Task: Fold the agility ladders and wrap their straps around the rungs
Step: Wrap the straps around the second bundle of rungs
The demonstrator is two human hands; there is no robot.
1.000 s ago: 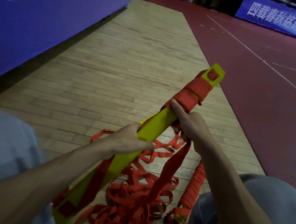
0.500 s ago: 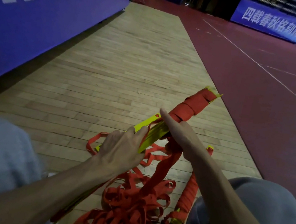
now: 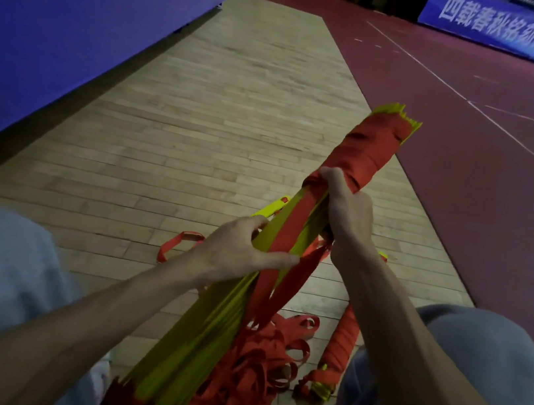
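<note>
A long blue banner (image 3: 61,15) along the left wall carries very large white print. Only the lower parts of the characters show, cut off by the top edge and blurred; the first shapes look like digits, perhaps "13", but that cannot be told for sure. A second blue banner (image 3: 513,27) at the far right of the hall bears a line of white Chinese characters starting "四载春秋铭刻"; the characters after that are too blurred to read.

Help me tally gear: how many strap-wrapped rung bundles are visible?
2: a partly wrapped bundle held aloft, a finished bundle on the floor by the right knee. Others may be hidden.
</note>
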